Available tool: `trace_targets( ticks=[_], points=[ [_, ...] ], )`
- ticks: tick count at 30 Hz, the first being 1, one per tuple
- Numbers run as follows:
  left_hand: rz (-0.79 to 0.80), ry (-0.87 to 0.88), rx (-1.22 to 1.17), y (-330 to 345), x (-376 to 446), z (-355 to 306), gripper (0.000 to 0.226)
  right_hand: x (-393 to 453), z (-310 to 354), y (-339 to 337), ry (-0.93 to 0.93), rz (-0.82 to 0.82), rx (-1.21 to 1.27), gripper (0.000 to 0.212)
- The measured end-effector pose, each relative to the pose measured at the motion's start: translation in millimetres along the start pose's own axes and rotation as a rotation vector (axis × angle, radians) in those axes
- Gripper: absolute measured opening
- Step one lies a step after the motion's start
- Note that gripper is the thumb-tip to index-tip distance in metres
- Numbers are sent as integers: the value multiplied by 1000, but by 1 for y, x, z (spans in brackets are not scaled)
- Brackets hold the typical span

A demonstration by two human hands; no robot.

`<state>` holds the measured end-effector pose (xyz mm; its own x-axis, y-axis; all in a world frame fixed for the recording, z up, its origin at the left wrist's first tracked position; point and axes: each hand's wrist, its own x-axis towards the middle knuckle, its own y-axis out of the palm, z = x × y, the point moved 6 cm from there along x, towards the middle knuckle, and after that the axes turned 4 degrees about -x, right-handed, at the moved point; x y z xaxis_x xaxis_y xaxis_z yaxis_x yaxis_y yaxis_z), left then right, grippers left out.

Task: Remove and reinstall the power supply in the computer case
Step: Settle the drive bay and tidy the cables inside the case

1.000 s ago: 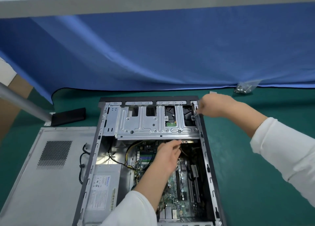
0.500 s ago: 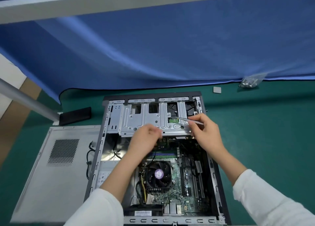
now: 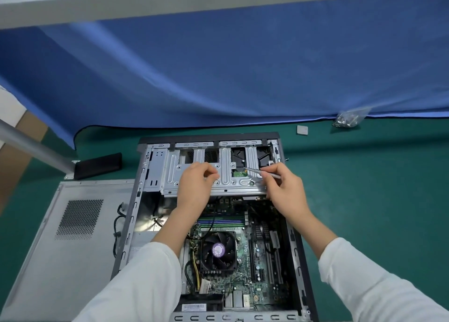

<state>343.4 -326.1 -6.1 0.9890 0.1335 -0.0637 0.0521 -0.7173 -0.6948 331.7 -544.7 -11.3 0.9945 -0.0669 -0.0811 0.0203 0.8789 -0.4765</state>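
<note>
Over the open grey metal computer case (image 3: pixel 136 214) on the green mat (image 3: pixel 364 200), the right hand (image 3: pixel 283 188) pinches a thin silver screwdriver (image 3: pixel 263 172). The left hand (image 3: pixel 196 184), fingers curled, rests on the silver drive cage (image 3: pixel 228 175); whether it holds anything, I cannot tell. The grey power supply (image 3: pixel 143 239) sits lower left, mostly hidden; its label is unreadable.

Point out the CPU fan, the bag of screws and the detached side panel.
CPU fan (image 3: pixel 218 250): head view, on the purple hub sticker.
Bag of screws (image 3: pixel 348 120): head view, on the middle of the clear bag.
Side panel (image 3: pixel 60 256): head view, on bare metal below the vent grille.
</note>
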Motion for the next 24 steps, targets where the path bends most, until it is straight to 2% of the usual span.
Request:
trace_targets(
  ticks=[3,8,13,24],
  points=[
    [-4,-76,-161,0,-4,3,1,-2,2,0,11,12,-4,10],
    [68,-300,-669,-1,-17,-5,11,-9,16,1,41,66,187,7],
    [94,-361,-955,-1,-31,-22,12,-21,37,1,22,143,324,7],
    [117,-377,-1078,3,-52,-30,14,-38,53,-10,-30,118,319,14]
  ],
)
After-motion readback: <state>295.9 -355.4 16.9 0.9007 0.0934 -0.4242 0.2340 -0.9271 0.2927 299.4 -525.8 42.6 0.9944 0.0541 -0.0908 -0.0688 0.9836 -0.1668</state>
